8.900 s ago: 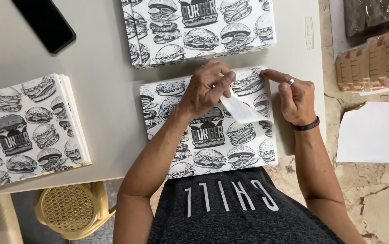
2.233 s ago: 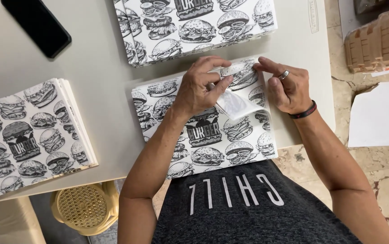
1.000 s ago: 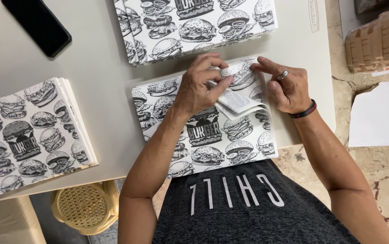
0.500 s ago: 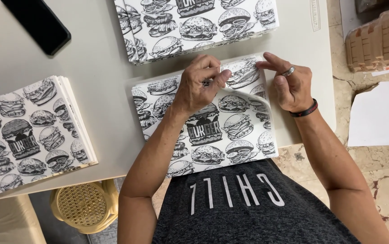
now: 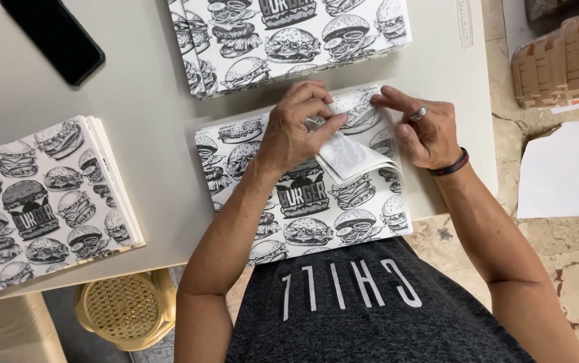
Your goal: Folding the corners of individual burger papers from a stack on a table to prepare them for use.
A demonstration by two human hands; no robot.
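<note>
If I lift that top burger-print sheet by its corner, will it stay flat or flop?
Probably flop: the top sheet already curls where the left hand peels its corner. It looks thin and light, so it may slide off the stack.
</note>
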